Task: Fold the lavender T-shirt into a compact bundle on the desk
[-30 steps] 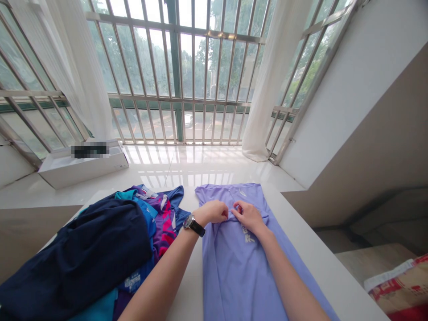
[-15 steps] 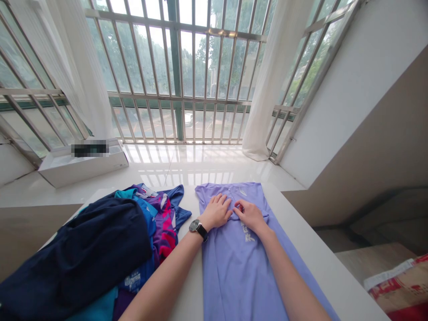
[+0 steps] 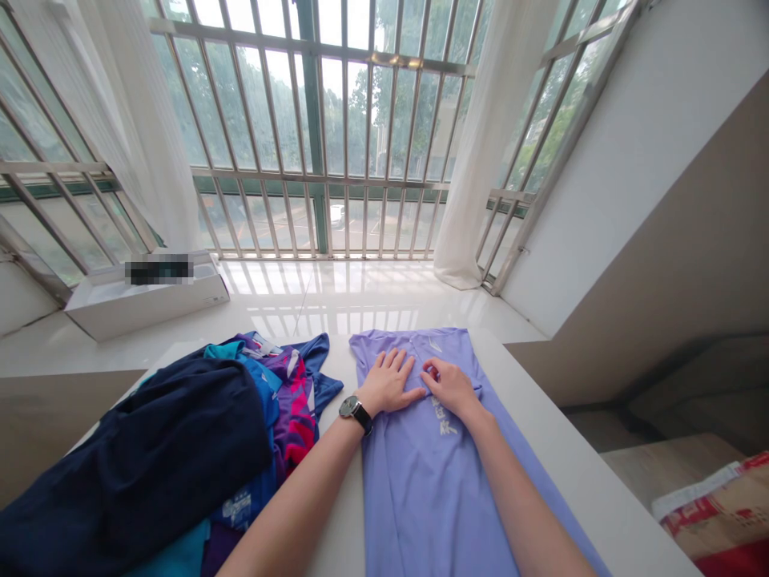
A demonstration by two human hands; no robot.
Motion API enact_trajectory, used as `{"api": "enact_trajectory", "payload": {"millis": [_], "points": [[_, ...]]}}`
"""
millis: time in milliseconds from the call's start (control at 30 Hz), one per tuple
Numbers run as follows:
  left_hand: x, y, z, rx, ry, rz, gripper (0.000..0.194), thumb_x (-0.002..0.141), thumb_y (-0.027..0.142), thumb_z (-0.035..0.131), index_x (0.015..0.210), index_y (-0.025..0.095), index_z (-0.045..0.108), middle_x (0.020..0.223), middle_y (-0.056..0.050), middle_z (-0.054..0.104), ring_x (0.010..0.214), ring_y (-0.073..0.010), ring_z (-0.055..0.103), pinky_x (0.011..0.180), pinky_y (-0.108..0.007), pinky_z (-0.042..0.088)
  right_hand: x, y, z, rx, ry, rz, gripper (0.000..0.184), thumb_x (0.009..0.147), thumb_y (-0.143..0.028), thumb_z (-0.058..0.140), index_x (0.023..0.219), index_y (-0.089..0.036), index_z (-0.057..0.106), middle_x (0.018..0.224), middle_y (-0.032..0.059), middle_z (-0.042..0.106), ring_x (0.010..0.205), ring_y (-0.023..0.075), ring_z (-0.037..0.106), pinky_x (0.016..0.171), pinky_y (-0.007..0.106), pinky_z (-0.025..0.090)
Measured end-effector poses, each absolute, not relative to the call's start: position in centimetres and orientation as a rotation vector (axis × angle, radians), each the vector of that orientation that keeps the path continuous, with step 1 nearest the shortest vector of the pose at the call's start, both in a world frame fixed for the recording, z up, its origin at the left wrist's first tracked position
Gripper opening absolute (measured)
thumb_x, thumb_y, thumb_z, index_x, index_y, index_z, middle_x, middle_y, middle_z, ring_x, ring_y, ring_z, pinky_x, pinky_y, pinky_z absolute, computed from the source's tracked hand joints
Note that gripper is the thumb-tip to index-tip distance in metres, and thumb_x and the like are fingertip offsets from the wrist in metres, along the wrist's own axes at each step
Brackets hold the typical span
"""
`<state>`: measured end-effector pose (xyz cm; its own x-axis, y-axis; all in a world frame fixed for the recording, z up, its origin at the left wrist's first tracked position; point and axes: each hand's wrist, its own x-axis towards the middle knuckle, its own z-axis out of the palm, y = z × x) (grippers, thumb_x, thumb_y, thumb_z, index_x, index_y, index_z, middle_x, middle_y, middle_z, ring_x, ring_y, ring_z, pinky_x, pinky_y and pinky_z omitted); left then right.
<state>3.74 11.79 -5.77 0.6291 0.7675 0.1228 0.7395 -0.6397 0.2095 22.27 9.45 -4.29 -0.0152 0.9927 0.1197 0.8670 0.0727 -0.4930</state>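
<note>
Cloth garment in smooth lavender, with pale printed characters on its front (image 3: 414, 481), lies stretched lengthwise on the glossy white surface (image 3: 561, 449); its far end points towards the barred window (image 3: 324, 180), and a crosswise fold edge shows beside the right wrist; the left hand (image 3: 388, 383) lies palm down on it, fingers spread, thumb reaching towards the other hand; the right hand (image 3: 449, 386) rests just beside it with fingers curled, thumb and forefinger close together; whether they pinch any fabric I cannot tell; a round-faced wristwatch with a black strap (image 3: 354, 410) circles the left wrist; to the left, a rumpled navy garment (image 3: 162, 449) covers part of a heap of blue, purple and pink printed clothes (image 3: 294, 401); beyond that heap stands a long white cardboard box (image 3: 147, 311).
</note>
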Motion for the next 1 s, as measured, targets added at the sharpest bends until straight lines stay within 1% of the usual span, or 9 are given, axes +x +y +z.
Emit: {"api": "enact_trajectory", "payload": {"millis": [167,300,367,533,633,700,800,900,1000], "points": [[3.8,12.3,-5.5,2.620,1.248,0.296,0.075,0.094,0.069,0.036,0.150,0.019,0.038,0.159,-0.015,0.031,0.149,-0.0318,0.022,0.120,-0.053,0.018,22.4,9.4,-4.2,-1.861,-1.940,0.369,0.015,0.089,-0.030,0.057,0.098,-0.024,0.067,0.078,-0.0017,0.069,0.073,0.0157,0.064,0.064,0.025,0.039],[4.1,12.8,-5.3,2.488,1.395,0.488,0.050,0.102,0.047,0.035,0.143,0.021,0.046,0.156,-0.011,0.039,0.147,-0.0263,0.028,0.118,-0.046,0.028,22.5,9.4,-4.2,-1.874,-1.960,0.340,0.014,0.090,-0.029,0.057,0.098,-0.024,0.067,0.078,-0.0012,0.071,0.074,0.0158,0.065,0.065,0.025,0.039],[4.1,12.9,-5.3,2.504,1.416,0.528,0.047,0.101,0.040,0.038,0.143,0.020,0.046,0.155,-0.011,0.040,0.147,-0.0257,0.028,0.118,-0.045,0.029,22.5,9.5,-4.3,-1.871,-1.972,0.337,0.014,0.089,-0.030,0.057,0.097,-0.024,0.067,0.078,-0.0012,0.071,0.074,0.0160,0.065,0.065,0.025,0.040],[4.0,12.3,-6.0,2.708,1.314,0.383,0.056,0.100,0.047,0.038,0.148,0.018,0.040,0.157,-0.015,0.035,0.148,-0.0307,0.026,0.119,-0.053,0.021,23.1,9.5,-4.1,-1.897,-1.918,0.324,0.015,0.090,-0.030,0.057,0.098,-0.025,0.068,0.082,-0.0005,0.073,0.076,0.0162,0.066,0.065,0.025,0.040],[3.8,12.0,-6.2,2.728,1.295,0.347,0.056,0.101,0.048,0.034,0.148,0.019,0.039,0.157,-0.014,0.036,0.146,-0.0304,0.029,0.119,-0.054,0.021,24.5,9.6,-3.6,-1.978,-1.763,0.261,0.018,0.093,-0.030,0.052,0.099,-0.025,0.068,0.089,0.0025,0.075,0.079,0.0177,0.067,0.065,0.025,0.040],[3.9,12.1,-5.9,2.704,1.285,0.351,0.055,0.100,0.048,0.039,0.147,0.020,0.041,0.157,-0.013,0.037,0.146,-0.0308,0.029,0.119,-0.054,0.021,25.2,9.6,-3.3,-2.030,-1.671,0.227,0.020,0.095,-0.029,0.048,0.101,-0.024,0.067,0.093,0.0047,0.075,0.083,0.0198,0.067,0.064,0.026,0.039],[4.4,13.4,-5.0,2.580,1.339,0.403,0.051,0.096,0.044,0.048,0.142,0.021,0.047,0.150,-0.010,0.048,0.139,-0.0262,0.041,0.116,-0.045,0.030,25.5,9.6,-3.1,-2.049,-1.631,0.214,0.020,0.095,-0.029,0.048,0.101,-0.024,0.066,0.093,0.0044,0.075,0.083,0.0204,0.068,0.063,0.026,0.039],[5.8,15.8,-4.0,2.472,1.444,0.486,0.041,0.098,0.033,0.044,0.136,0.020,0.051,0.138,-0.009,0.058,0.126,-0.0196,0.054,0.107,-0.033,0.040,24.9,9.6,-3.3,-2.016,-1.683,0.222,0.017,0.094,-0.030,0.051,0.099,-0.025,0.066,0.090,0.0020,0.075,0.082,0.0187,0.068,0.064,0.025,0.039],[7.6,18.4,-3.4,2.450,1.502,0.508,0.036,0.098,0.031,0.044,0.129,0.019,0.057,0.132,-0.011,0.061,0.121,-0.0233,0.057,0.103,-0.035,0.043,24.3,9.7,-3.5,-1.991,-1.720,0.215,0.017,0.095,-0.030,0.050,0.099,-0.026,0.066,0.088,0.0013,0.075,0.082,0.0182,0.069,0.064,0.025,0.039]]}}
